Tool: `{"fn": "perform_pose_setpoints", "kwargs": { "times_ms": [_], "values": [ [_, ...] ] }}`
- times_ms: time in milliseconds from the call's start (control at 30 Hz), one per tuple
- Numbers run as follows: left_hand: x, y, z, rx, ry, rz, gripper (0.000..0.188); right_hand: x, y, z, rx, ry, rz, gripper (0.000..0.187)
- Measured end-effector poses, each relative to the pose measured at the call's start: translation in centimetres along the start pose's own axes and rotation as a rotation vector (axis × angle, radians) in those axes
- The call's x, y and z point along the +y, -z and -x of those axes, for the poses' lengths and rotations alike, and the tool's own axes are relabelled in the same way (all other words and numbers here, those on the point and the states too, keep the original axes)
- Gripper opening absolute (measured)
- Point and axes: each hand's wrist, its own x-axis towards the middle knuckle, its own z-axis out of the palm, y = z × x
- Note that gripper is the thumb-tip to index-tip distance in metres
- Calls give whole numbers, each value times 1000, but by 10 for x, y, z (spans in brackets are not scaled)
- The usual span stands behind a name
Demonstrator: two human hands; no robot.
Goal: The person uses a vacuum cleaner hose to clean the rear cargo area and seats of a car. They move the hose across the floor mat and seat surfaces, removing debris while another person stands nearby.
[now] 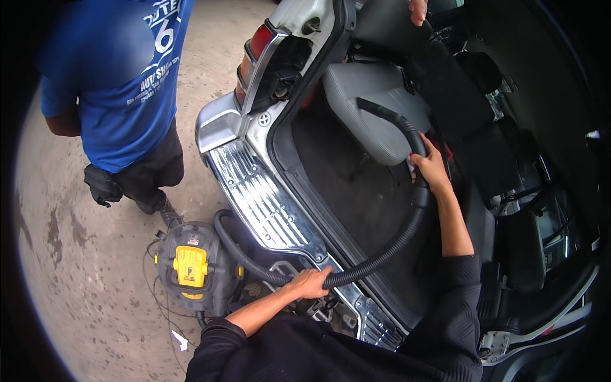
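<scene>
A black corrugated vacuum hose (382, 262) curves across the open rear of a vehicle. My right hand (430, 167) is wrapped round its stiff black end piece, whose tip (369, 105) lies over a grey folded seat (366, 114). Lower down, my left hand (310, 283) grips the hose above the bumper (254, 197), which has a shiny metal step plate. From there the hose runs left to a dark grey and yellow shop vacuum (196, 267) on the ground. Part of my right fingers is hidden behind the wand.
A person in a blue shirt (121, 83) stands at the left beside the vacuum. Another person's hand (417, 11) shows at the top edge. Dark carpet (337, 165) covers the cargo floor. A cable (167, 299) and a white scrap (179, 340) lie on the concrete.
</scene>
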Motion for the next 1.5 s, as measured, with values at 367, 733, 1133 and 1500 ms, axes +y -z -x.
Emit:
{"fn": "perform_pose_setpoints", "kwargs": {
  "times_ms": [367, 733, 1133, 1500],
  "values": [
    [-38, 12, 16, 105, 134, -97, 56, 10, -41, -5, 6, 48, -97, 82],
    [-76, 40, 42, 217, 331, -192, 50, 21, -80, 7, 161, -97, -175, 82],
    [-29, 51, 49, 169, 209, -256, 50, -15, -63, 11, 55, 93, -98, 79],
    [-20, 43, 80, 241, 158, -211, 49, -16, -82, 7, 228, 236, 28, 81]
  ]
}}
